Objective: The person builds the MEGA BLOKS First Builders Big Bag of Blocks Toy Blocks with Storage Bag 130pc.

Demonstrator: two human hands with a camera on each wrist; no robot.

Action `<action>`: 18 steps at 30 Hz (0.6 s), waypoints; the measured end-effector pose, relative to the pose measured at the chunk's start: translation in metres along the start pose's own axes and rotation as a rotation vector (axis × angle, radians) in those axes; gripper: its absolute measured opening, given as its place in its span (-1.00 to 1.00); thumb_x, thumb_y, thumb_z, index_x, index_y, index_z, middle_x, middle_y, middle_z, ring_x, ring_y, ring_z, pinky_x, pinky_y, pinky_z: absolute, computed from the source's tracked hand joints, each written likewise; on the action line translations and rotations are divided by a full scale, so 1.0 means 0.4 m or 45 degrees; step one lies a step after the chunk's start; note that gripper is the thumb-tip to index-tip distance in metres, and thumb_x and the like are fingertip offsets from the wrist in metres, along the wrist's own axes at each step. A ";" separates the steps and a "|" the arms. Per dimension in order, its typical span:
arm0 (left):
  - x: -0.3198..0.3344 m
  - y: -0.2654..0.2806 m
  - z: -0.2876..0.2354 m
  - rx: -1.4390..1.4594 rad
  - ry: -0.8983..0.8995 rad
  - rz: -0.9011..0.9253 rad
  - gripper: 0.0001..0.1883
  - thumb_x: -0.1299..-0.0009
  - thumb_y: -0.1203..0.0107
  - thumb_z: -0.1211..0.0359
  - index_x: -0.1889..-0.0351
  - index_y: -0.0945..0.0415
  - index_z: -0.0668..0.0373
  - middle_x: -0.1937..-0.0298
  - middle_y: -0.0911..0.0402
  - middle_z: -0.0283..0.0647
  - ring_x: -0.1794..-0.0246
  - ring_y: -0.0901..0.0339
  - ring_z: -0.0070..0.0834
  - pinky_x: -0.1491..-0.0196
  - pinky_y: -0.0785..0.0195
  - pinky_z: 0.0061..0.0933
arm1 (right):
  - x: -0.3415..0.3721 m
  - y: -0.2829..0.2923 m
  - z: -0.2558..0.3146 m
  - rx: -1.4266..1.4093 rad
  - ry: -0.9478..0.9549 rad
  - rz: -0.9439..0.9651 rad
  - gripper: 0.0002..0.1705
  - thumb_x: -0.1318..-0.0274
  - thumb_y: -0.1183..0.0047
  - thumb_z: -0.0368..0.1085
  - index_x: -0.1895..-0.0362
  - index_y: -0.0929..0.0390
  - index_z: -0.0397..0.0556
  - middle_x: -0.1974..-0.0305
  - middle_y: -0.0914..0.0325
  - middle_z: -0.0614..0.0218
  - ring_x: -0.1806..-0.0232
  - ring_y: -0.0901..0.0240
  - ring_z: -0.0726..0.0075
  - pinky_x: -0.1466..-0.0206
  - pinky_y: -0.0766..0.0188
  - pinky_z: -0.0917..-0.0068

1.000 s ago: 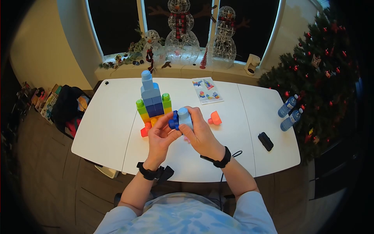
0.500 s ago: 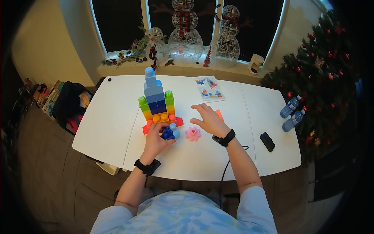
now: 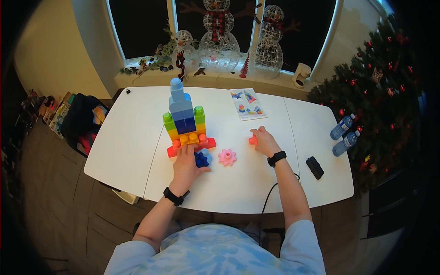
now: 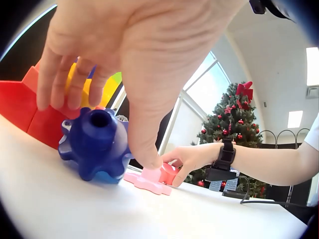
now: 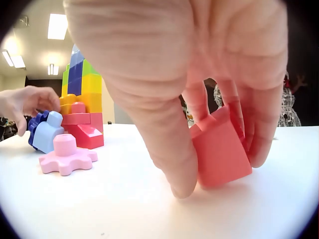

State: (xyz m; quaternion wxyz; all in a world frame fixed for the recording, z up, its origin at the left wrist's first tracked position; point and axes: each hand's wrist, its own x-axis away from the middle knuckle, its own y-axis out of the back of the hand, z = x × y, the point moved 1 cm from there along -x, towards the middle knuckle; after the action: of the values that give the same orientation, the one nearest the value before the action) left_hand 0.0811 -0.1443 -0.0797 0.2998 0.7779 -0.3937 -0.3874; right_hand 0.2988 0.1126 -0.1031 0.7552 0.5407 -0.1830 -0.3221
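My left hand [image 3: 184,167] hovers over a dark blue gear [image 3: 201,159] joined to a light blue block [image 5: 48,134]; in the left wrist view its fingers hang loosely behind the gear [image 4: 97,142] and the thumb is to its right. Around a red block [image 5: 222,154] on the table, my right hand [image 3: 266,141] has its thumb on one side and fingers on the other. Between the hands lies a pink gear [image 3: 227,156]. A stacked tower [image 3: 184,126] with a red base and light blue top stands just beyond the left hand.
A picture sheet [image 3: 248,104] lies at the back of the white table [image 3: 123,151]. Two water bottles [image 3: 343,127] and a black case [image 3: 314,167] are on the right. A cable [image 3: 267,197] runs from the right wrist over the front edge.
The joined blue pieces went from between both hands down to the table, and the left hand has loosened from them. The right hand moved right and took hold of the red block.
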 end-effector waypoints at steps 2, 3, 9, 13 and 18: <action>-0.006 0.004 -0.047 -0.115 -0.097 -0.093 -0.17 0.04 -0.64 0.30 -0.20 -0.40 0.20 -0.14 -0.49 -0.06 -0.10 -0.55 -0.09 -0.11 -0.51 -0.20 | -0.002 -0.004 0.000 0.061 -0.054 0.010 -0.34 0.01 -0.19 -0.56 -0.28 -0.50 -0.11 -0.09 -0.44 -0.05 -0.09 -0.57 -0.26 -0.15 -0.61 0.09; -0.007 -0.004 -0.065 -0.056 -0.252 -0.105 -0.19 -0.04 -0.59 0.32 -0.25 -0.39 0.20 -0.19 -0.49 -0.06 -0.14 -0.54 -0.11 -0.13 -0.52 -0.19 | 0.000 -0.004 0.000 0.062 -0.049 0.018 -0.34 0.01 -0.19 -0.56 -0.28 -0.50 -0.11 -0.09 -0.44 -0.05 -0.09 -0.57 -0.26 -0.15 -0.61 0.09; -0.005 -0.185 -0.149 -0.069 -0.301 0.166 -0.37 -0.25 -0.42 0.37 -0.28 -0.42 0.23 -0.30 -0.48 0.04 -0.26 -0.49 -0.02 -0.17 -0.52 -0.18 | 0.010 0.063 0.050 -0.182 -0.127 -0.223 -0.23 0.07 -0.40 -0.29 -0.30 -0.48 -0.14 -0.12 -0.46 -0.04 -0.07 -0.59 -0.21 -0.16 -0.60 0.08; -0.025 -0.252 -0.147 -0.278 -0.224 0.078 -0.50 -0.30 -0.35 0.38 -0.18 -0.47 0.27 -0.16 -0.56 0.10 -0.13 -0.55 0.08 -0.10 -0.54 -0.15 | 0.037 0.099 0.071 -0.365 -0.102 -0.323 -0.22 0.07 -0.46 -0.12 -0.27 -0.54 -0.14 -0.05 -0.59 -0.02 -0.03 -0.61 -0.10 -0.13 -0.59 0.14; -0.042 -0.273 -0.120 -0.200 -0.168 0.303 -0.68 -0.39 -0.25 0.36 -0.02 -0.45 0.28 0.04 -0.58 0.07 0.04 -0.56 0.06 0.04 -0.54 -0.08 | 0.075 0.110 0.075 -0.749 -0.083 -0.326 -0.31 -0.13 -0.38 0.02 -0.23 -0.58 -0.14 0.11 -0.69 0.11 0.14 -0.64 0.19 0.01 -0.59 0.33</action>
State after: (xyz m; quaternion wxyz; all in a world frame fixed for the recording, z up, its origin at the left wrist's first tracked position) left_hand 0.1563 -0.0668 -0.1330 0.3769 0.6727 -0.4705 -0.4290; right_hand 0.3146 0.0802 -0.0536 0.8263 0.3073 -0.0365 -0.4706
